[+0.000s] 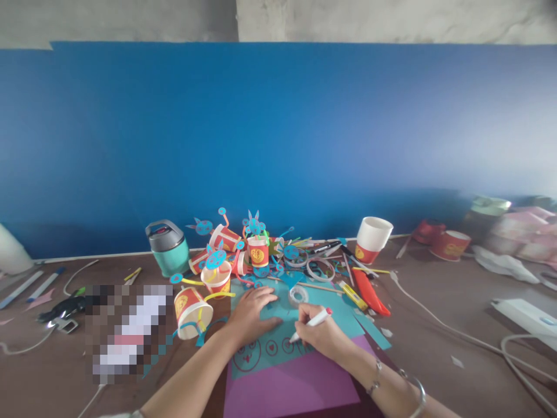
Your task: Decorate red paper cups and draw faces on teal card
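My right hand (314, 332) grips a white marker (317, 319) with a red end, its tip down on a blue-green sheet of paper (328, 299). Red outlines are drawn there: a round face with eyes and a mouth (247, 355), and small circles with hearts to its right. My left hand (255, 313) lies flat on the same sheet, fingers spread. Beneath it, a purple sheet (287, 392) sticks out toward me. A roll of clear tape (298, 295) rests on the paper just beyond my right hand.
Left of the paper stand decorated paper cups (191, 310) with straw arms and blue cut-outs. Behind them is a teal lidded container (170, 255). To the right lie a yellow cutter (353, 296), a red-orange tool (369, 293), stacked white cups (373, 235) and a white cable (444, 322).
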Demonstrator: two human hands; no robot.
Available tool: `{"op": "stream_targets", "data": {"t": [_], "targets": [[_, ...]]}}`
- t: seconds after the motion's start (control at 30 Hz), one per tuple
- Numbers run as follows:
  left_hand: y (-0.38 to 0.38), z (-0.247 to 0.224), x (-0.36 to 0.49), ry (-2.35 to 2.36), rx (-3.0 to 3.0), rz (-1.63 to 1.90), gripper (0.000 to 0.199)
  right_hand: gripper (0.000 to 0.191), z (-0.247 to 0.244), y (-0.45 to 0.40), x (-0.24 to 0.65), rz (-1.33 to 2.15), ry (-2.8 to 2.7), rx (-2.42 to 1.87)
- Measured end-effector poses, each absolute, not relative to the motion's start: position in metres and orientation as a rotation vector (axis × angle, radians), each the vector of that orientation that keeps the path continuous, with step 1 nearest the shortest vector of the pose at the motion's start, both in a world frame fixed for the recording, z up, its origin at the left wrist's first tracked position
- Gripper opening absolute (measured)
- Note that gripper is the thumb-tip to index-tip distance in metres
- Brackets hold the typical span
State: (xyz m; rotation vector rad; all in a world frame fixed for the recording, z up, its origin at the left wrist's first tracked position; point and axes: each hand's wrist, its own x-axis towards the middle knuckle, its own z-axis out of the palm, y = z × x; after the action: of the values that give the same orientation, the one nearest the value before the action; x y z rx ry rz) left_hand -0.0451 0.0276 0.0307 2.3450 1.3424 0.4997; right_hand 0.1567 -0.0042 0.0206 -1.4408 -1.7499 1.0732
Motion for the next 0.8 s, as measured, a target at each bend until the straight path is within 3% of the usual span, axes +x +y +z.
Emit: {"op": "stream_targets", "data": {"t": [0.8], "targets": [[0.0296, 0.0266, -0.0457, 1.333, 2.348, 0.507, 0.050, 0.018, 0.0262, -0.0066, 0.1535, 1.089, -1.758, -1.485]]}}
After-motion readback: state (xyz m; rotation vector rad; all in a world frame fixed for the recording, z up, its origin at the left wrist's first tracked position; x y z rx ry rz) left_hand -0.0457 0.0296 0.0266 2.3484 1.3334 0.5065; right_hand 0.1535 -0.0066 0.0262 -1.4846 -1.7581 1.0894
